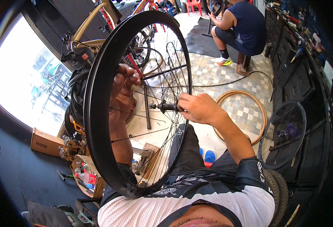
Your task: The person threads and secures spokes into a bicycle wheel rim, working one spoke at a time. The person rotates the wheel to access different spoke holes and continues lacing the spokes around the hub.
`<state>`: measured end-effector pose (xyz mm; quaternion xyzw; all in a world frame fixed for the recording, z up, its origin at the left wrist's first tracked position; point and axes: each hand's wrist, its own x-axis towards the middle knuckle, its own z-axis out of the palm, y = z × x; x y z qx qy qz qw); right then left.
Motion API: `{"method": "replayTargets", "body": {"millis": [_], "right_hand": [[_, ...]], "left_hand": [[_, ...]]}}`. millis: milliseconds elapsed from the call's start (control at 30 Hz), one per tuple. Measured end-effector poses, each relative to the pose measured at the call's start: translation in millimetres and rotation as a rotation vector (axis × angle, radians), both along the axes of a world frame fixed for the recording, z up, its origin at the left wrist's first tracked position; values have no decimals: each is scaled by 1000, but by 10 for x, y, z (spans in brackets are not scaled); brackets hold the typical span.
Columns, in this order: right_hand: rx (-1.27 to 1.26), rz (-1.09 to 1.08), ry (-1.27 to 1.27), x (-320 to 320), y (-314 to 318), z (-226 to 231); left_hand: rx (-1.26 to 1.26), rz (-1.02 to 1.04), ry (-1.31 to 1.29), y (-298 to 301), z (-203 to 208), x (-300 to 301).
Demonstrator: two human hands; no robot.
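A deep black bicycle wheel rim [99,94] stands tilted in front of my chest. Inside it is a black hub [170,107], with thin spokes running from it; several hang at loose angles. My right hand [196,108] is closed at the right end of the hub, fingers pinched around it; the fingertips are partly hidden. Through the rim's opening my left hand [124,81] shows near the rim's left inner side, its fingers curled. Whatever it may grip cannot be made out. The left forearm passes behind the spokes.
Beyond the wheel, a person [246,28] sits on a low stool. Tan tires [264,113] lie on the tiled floor, right of a wooden-based metal stand [147,159]. Another wheel [303,132] leans against dark drawers. A cardboard box [45,143] and bottle [86,178] are at left.
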<state>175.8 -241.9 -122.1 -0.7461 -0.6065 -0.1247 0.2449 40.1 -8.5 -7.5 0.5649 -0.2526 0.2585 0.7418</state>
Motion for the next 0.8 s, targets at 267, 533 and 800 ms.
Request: {"method": "replayTargets", "body": {"millis": [267,533,800], "right_hand": [[-62,-187,-115,-140,-365,45],[-63,-468,-74,-69,-1299,255],[360,-168,325,-340,-1092,321]], "left_hand": [[24,-30,-80,113,57,-206],[38,87,-201,69,33,-200],[-93,107,-248,31,-84,-112]]}}
